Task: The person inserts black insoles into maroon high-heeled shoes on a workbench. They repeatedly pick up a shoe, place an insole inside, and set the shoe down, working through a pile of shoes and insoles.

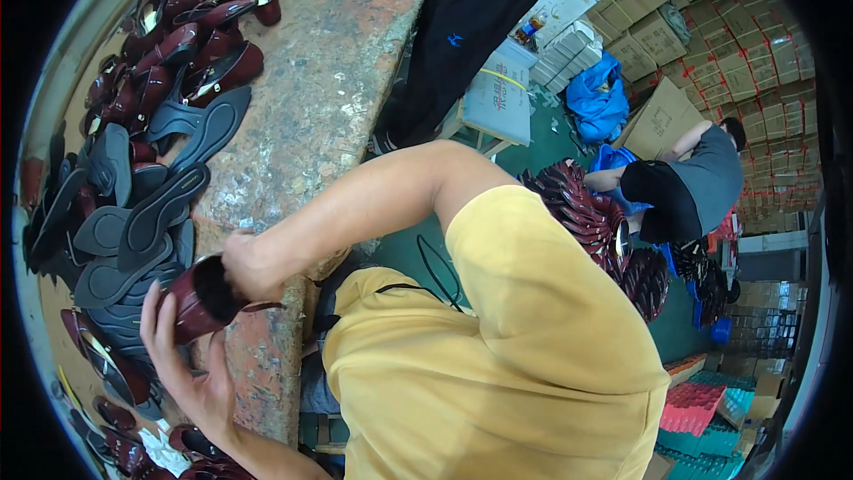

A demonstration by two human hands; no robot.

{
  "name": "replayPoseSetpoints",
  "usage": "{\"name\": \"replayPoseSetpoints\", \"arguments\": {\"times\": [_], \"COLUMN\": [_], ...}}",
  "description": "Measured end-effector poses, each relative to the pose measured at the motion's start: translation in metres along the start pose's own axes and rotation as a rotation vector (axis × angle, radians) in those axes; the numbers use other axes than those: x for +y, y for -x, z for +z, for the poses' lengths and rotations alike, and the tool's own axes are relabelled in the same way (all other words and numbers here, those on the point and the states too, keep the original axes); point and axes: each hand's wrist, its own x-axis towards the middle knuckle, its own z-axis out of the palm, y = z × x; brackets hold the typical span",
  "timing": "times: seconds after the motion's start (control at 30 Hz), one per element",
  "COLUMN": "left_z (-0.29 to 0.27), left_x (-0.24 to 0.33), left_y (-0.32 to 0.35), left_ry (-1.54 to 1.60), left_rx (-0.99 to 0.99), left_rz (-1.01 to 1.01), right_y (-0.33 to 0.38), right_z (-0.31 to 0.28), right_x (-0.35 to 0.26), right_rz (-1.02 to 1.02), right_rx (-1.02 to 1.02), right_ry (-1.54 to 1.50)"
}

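Note:
A dark red glossy shoe (188, 306) with a black lining is held in both hands over the left part of the workbench. My left hand (203, 382) grips it from below, with long fingers along its outer side and the thumb beneath. At the shoe's opening, my right hand (254, 267) is closed, its fingertips hidden inside. Grey shoe insoles (142, 218) lie in a loose pile just beyond the shoe. More dark red shoes (164, 67) are heaped further along the bench, and another (102, 357) rests near my left hand.
The worn, stained workbench (306, 80) runs along the left. A person in black trousers (466, 36) stands at its far side. Another person (689, 182) bends beside stacked red shoes (595, 218) on the green floor. Cardboard cartons (746, 62) line the wall.

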Motion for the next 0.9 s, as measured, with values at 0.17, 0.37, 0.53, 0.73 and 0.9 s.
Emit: {"name": "replayPoseSetpoints", "arguments": {"times": [0.17,0.37,0.53,0.73,0.9], "left_z": [0.001,-0.013,0.032,0.051,0.050], "left_x": [0.015,-0.062,-0.099,-0.106,-0.102], "left_y": [-0.015,0.133,0.228,0.236,0.225], "left_ry": [-0.016,0.345,0.560,0.682,0.420], "left_rx": [-0.083,0.329,0.383,0.488,0.439], "left_rz": [0.067,-0.344,-0.670,-0.585,-0.627], "right_y": [0.017,0.035,-0.034,-0.096,-0.097], "right_z": [0.003,0.033,0.043,0.029,0.006], "right_x": [0.007,0.010,-0.014,-0.109,-0.122], "right_rz": [-0.124,-0.454,-0.592,-0.597,-0.519], "right_rx": [0.038,0.583,0.348,0.481,0.357], "right_ry": [0.162,0.160,-0.054,-0.151,-0.135]}}
